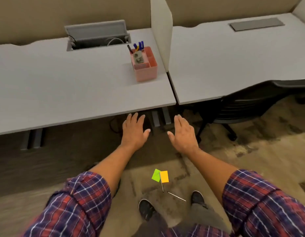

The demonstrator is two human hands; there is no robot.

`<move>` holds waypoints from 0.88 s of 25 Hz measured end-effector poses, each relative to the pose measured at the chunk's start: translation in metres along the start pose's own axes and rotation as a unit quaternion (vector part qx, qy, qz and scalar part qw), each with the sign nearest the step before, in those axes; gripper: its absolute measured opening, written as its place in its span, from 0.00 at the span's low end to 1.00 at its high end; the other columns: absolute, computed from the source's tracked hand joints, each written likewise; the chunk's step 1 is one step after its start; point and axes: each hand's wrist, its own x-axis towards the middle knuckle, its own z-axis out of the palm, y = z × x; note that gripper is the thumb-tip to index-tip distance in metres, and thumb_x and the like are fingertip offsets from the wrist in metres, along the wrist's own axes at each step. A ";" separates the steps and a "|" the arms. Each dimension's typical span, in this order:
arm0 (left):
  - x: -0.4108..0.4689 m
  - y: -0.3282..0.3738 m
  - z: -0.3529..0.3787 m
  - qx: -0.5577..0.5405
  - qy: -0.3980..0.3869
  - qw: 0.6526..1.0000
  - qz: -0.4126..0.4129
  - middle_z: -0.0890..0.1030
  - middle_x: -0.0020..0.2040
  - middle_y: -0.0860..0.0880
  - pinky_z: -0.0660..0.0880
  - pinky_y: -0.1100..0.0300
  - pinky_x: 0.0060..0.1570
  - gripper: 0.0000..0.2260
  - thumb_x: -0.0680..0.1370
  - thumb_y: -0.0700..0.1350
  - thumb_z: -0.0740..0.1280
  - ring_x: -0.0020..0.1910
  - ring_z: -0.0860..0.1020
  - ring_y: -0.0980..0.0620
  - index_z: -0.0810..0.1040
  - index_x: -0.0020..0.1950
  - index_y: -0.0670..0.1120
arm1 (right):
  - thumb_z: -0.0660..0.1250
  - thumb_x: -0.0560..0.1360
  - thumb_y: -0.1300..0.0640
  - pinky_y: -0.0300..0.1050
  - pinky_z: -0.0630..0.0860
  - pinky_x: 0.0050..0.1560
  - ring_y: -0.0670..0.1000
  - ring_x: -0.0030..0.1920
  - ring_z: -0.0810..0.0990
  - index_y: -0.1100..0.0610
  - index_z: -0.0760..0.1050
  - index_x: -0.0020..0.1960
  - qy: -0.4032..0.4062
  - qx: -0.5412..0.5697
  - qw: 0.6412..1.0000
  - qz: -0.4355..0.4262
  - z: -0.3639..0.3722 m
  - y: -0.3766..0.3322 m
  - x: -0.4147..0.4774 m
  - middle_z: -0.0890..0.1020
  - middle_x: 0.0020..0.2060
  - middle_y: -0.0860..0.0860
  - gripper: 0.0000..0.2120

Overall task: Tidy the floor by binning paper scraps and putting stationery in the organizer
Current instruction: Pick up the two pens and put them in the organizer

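On the carpet between my feet lie a green paper scrap [156,175] and a yellow paper scrap [164,176], side by side and partly overlapping. Two thin pens lie just below them: one pen [161,184] runs down from under the scraps, the other pen [176,196] lies slanted to its right. A pink organizer [146,71] stands on the grey desk [66,93], with pens and a grey item in it. My left hand [134,132] and my right hand [183,133] hover flat and empty in front of the desk edge, well above the floor items.
A white divider panel [163,31] separates two desks. An open cable hatch [97,37] is at the back of the left desk. A black office chair [247,106] stands under the right desk. My shoes [145,208] flank the pens. No bin is in view.
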 end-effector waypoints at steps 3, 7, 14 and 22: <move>-0.033 0.019 0.041 -0.010 -0.031 0.999 -0.009 0.64 0.82 0.43 0.59 0.41 0.80 0.32 0.80 0.58 0.67 0.84 0.57 0.39 0.64 0.81 0.49 | 0.64 0.80 0.43 0.60 0.70 0.73 0.60 0.80 0.64 0.61 0.59 0.82 -0.034 0.011 0.999 0.020 0.023 0.038 -0.047 0.65 0.80 0.60 0.37; -0.070 0.045 0.101 -0.014 -0.089 0.995 -0.038 0.64 0.83 0.43 0.60 0.41 0.80 0.32 0.80 0.57 0.67 0.84 0.57 0.40 0.65 0.81 0.49 | 0.65 0.80 0.44 0.59 0.70 0.73 0.60 0.78 0.67 0.61 0.61 0.81 -0.079 0.031 0.995 0.050 0.060 0.093 -0.099 0.67 0.79 0.60 0.36; -0.104 0.070 0.239 -0.032 -0.151 0.982 -0.108 0.65 0.82 0.45 0.59 0.44 0.80 0.29 0.81 0.56 0.67 0.83 0.58 0.42 0.66 0.81 0.49 | 0.65 0.79 0.45 0.57 0.74 0.67 0.60 0.70 0.74 0.57 0.66 0.77 -0.167 0.051 0.982 0.076 0.160 0.188 -0.156 0.73 0.72 0.57 0.31; -0.104 0.021 0.471 -0.054 -0.182 0.970 -0.150 0.76 0.73 0.43 0.68 0.45 0.73 0.24 0.79 0.52 0.69 0.73 0.71 0.39 0.74 0.74 0.48 | 0.64 0.81 0.48 0.59 0.73 0.66 0.62 0.66 0.75 0.57 0.69 0.73 -0.258 0.082 0.957 0.108 0.385 0.263 -0.175 0.75 0.66 0.59 0.24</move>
